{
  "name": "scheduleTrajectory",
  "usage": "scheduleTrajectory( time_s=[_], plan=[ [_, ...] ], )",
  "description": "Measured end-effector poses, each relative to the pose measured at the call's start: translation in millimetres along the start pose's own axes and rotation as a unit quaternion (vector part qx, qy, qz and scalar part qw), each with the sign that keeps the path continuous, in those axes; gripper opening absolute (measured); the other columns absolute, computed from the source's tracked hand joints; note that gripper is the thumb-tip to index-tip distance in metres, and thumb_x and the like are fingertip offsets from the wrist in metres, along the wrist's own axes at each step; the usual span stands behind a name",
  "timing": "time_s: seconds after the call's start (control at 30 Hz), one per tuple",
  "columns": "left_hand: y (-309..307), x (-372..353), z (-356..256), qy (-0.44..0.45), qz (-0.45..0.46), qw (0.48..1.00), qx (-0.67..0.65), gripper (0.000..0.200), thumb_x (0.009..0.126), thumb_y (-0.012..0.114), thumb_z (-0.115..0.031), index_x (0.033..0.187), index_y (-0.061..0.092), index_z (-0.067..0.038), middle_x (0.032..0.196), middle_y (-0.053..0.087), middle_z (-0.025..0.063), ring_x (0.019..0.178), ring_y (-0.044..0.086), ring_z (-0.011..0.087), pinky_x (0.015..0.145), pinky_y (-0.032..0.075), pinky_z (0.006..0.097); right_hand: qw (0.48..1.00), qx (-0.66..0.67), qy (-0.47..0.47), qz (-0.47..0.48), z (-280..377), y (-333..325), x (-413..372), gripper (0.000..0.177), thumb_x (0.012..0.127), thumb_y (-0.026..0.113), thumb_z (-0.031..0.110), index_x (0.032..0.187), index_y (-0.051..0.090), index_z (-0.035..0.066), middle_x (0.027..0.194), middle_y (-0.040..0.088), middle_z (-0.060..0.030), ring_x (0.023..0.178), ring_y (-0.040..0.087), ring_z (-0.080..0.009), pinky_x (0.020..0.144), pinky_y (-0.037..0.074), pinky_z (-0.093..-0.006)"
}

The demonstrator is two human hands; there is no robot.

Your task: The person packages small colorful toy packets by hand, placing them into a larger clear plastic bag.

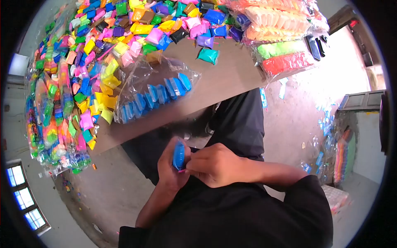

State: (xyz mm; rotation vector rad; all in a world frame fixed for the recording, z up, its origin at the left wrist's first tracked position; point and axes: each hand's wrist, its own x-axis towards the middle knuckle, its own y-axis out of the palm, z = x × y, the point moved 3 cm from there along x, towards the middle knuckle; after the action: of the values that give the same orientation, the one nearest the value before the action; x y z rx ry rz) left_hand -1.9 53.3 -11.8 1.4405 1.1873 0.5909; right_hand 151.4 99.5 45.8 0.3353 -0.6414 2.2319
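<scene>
My left hand (pixel 168 168) is closed around a small blue clay packet (pixel 178 155), held upright over my lap. The fingers of my right hand (pixel 218 164) are pinched together at the packet's lower end, where a bit of pink shows. What exactly those fingertips grip is hidden behind the knuckles. Beyond my hands, on the table's near edge, lies a clear plastic bag (pixel 142 76) with a row of similar blue packets (pixel 155 96) in it.
Small packets in many colours (pixel 124 25) cover the table (pixel 223 78). A lone teal packet (pixel 208 56) lies near its middle. Bags of orange, green and red packets (pixel 285 49) are stacked at the right end. Wrappers (pixel 326 124) litter the floor at right.
</scene>
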Motion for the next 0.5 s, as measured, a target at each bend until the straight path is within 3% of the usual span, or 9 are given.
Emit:
scheduleTrajectory(
  time_s=[0.07,0.1,0.17,0.2,0.27,0.37,0.5],
  plan=[
    [11.8,-0.2,3.0,0.045,-0.207,0.973,0.090,0.030,0.109,0.046,-0.035,0.103,0.060,-0.009,0.085,0.063,0.0014,0.076,0.063,0.0122,0.066,0.051,0.0265,0.998,-0.038,0.042,-0.022,-9.1,-3.9,4.2,0.008,0.083,0.072,0.005,0.088,0.066,0.002,0.075,0.062,-0.0138,0.068,0.064,-0.0364,0.058,0.051,-0.0453],
    [10.7,0.0,2.6,0.044,-0.206,0.973,0.091,0.030,0.109,0.046,-0.035,0.103,0.060,-0.009,0.085,0.063,0.0014,0.076,0.063,0.0122,0.066,0.051,0.0265,0.993,-0.076,0.082,-0.042,-15.4,-8.1,7.6,0.010,0.084,0.072,0.009,0.088,0.065,0.003,0.079,0.064,-0.0142,0.071,0.066,-0.0370,0.060,0.053,-0.0470],
    [10.1,-0.4,1.8,0.027,-0.159,0.982,0.095,0.031,0.111,0.039,-0.038,0.102,0.053,-0.012,0.084,0.060,0.0026,0.085,0.065,0.0147,0.078,0.054,0.0314,0.992,-0.075,0.084,-0.057,-15.0,-10.9,10.5,0.012,0.084,0.073,0.011,0.088,0.066,0.003,0.079,0.064,-0.0136,0.072,0.066,-0.0361,0.060,0.053,-0.0466],
    [10.2,-1.6,1.5,0.027,-0.159,0.982,0.096,0.031,0.111,0.039,-0.038,0.102,0.053,-0.012,0.084,0.060,0.0026,0.085,0.065,0.0147,0.078,0.054,0.0314,0.995,-0.070,0.058,-0.029,-9.1,-9.7,7.9,0.012,0.084,0.073,0.012,0.087,0.066,0.003,0.079,0.064,-0.0135,0.071,0.066,-0.0355,0.059,0.052,-0.0462],
    [10.1,-4.4,2.1,0.033,-0.164,0.979,0.116,0.030,0.110,0.043,-0.036,0.104,0.059,-0.011,0.081,0.060,0.0009,0.072,0.060,0.0123,0.063,0.049,0.0267,0.997,-0.064,0.032,0.000,-5.5,-7.8,6.2,0.013,0.085,0.074,0.013,0.086,0.065,0.003,0.079,0.065,-0.0134,0.071,0.066,-0.0349,0.058,0.052,-0.0458],
    [10.2,-0.5,6.7,0.030,-0.184,0.978,0.090,0.031,0.110,0.042,-0.037,0.103,0.059,-0.012,0.084,0.061,0.0014,0.073,0.060,0.0123,0.063,0.049,0.0270,0.996,-0.090,0.016,-0.018,-10.2,-10.6,10.1,0.015,0.085,0.074,0.015,0.085,0.065,0.003,0.077,0.063,-0.0125,0.069,0.066,-0.0341,0.057,0.052,-0.0454],
    [6.5,0.8,4.5,0.026,-0.161,0.986,0.042,0.031,0.110,0.042,-0.037,0.103,0.058,-0.012,0.087,0.061,0.0022,0.072,0.058,0.0127,0.061,0.046,0.0262,0.983,-0.150,0.063,-0.089,-16.7,-13.4,14.0,0.011,0.085,0.073,0.013,0.087,0.065,0.004,0.073,0.058,-0.0119,0.068,0.064,-0.0330,0.057,0.052,-0.0447]
  ],
)
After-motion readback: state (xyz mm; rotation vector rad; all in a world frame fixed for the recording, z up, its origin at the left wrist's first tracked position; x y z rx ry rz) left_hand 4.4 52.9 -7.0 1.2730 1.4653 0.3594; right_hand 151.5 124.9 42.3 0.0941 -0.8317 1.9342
